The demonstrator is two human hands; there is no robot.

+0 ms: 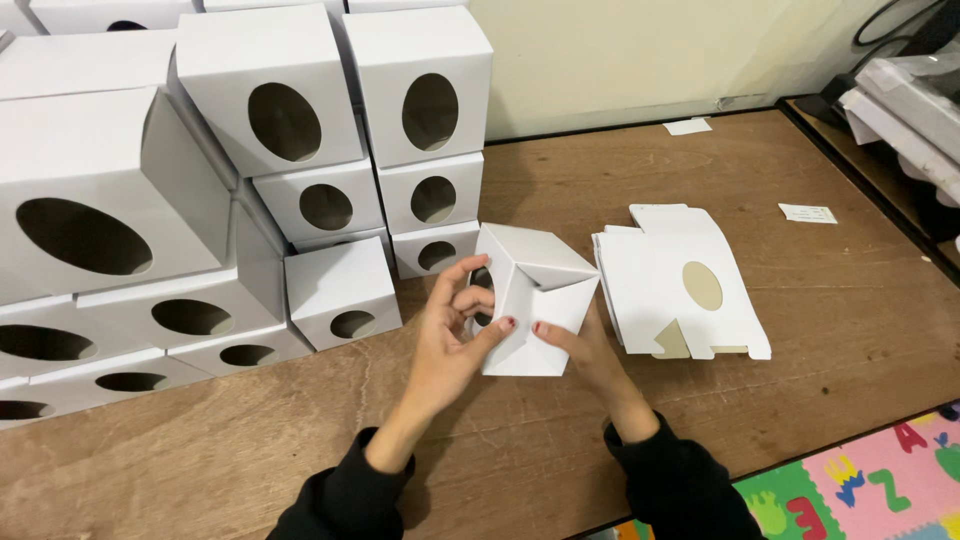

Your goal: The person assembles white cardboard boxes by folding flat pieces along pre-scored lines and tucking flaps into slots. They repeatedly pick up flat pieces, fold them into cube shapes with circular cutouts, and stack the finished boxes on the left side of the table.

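A white cardboard box (535, 290) with an oval hole is held just above the brown table (780, 400), its end flaps partly folded in. My left hand (450, 340) grips its left side, fingers at the hole and thumb on the front face. Pressing the lower front face from the right, my right hand (585, 350) has most of its fingers hidden behind the box. Both wrists wear dark sleeves.
Stacks of folded white boxes (270, 90) with oval holes fill the left and back left. A pile of flat box blanks (680, 285) lies right of the hands. Paper slips (807, 213) lie further back. A colourful foam mat (880, 480) is below the table edge.
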